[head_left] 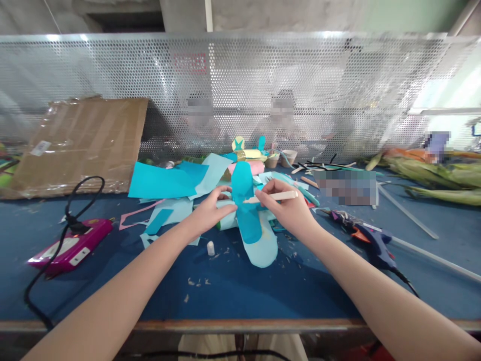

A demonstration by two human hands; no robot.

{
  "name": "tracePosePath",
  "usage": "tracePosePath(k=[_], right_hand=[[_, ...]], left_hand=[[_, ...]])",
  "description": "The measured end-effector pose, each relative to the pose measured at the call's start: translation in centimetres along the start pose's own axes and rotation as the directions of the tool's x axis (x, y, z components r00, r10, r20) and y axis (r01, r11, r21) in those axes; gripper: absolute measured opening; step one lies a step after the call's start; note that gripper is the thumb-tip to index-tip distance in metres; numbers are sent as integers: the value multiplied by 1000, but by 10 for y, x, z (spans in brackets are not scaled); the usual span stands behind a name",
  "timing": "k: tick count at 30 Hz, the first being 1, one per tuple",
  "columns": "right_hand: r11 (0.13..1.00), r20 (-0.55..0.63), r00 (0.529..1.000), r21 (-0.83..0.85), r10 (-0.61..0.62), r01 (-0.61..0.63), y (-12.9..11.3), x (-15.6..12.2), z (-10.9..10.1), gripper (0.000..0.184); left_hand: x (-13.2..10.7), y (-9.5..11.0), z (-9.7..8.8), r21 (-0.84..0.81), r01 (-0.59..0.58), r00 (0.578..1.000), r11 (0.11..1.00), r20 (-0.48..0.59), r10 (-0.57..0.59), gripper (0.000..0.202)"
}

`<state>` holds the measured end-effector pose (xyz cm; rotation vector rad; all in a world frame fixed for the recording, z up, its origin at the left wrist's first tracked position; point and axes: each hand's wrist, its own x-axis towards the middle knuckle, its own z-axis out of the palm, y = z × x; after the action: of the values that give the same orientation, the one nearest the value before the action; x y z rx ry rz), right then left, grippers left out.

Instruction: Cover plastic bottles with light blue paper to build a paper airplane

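My left hand [210,209] is closed around a pale blue paper roll [227,219] with a teal paper strip [246,208] laid across it. My right hand [287,208] pinches a thin wooden stick [276,196] whose tip touches the teal strip. A larger light blue rounded paper piece [263,248] hangs below the strip. Both hands meet over the blue table [240,286], amid cut paper scraps.
A blue hot glue gun [370,238] lies to the right, a pink power strip [71,245] with a black cord to the left. Teal paper sheets [165,180], cardboard [82,145], corn husks [428,175] and finished paper craft pieces [251,153] sit farther back before a perforated metal screen [240,90].
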<state>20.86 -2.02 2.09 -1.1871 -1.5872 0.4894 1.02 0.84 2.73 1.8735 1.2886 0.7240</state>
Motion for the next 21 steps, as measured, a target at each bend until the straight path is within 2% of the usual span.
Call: tracePosePath(k=[8,21], right_hand=[[999,97,995,-41,9,-5,-1,-3,0,23],[1000,126,992,-13,10,-9,-1,-3,1,25]], left_hand=[[-3,4,0,11,10,1000,1000,-5,-10,54],[-2,4,0,-1,-1,1000,1000,2,1,53]])
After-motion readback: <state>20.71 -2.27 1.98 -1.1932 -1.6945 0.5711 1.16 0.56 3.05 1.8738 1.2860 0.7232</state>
